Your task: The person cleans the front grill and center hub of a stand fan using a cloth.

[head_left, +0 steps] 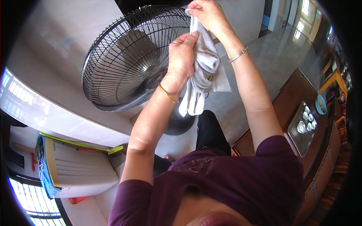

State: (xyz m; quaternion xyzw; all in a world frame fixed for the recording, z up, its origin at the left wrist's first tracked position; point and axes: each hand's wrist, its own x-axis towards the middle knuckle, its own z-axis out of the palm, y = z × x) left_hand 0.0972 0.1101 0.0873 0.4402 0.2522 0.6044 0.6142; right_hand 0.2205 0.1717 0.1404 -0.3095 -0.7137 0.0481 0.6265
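Note:
A black standing fan (124,64) with a round wire cage fills the upper middle. Against the right rim of its cage, a whitish cloth (205,56) hangs in loose folds. My left hand (182,54) pinches the cloth's edge between thumb and fingers, beside the cage. Higher up, my right hand (209,14) holds the cloth's top corner at the rim. Whether the cloth is wrapped round the wires there cannot be made out. The fan's dark round base (180,122) shows on the floor below.
To the right, a brown wooden table (298,90) bears a metal tray (298,140) with several small white cups, and a light-blue bowl (321,104). A white cabinet-like box (81,162) with a yellow-green strip stands at lower left. Pale tiled floor (241,67) surrounds the fan.

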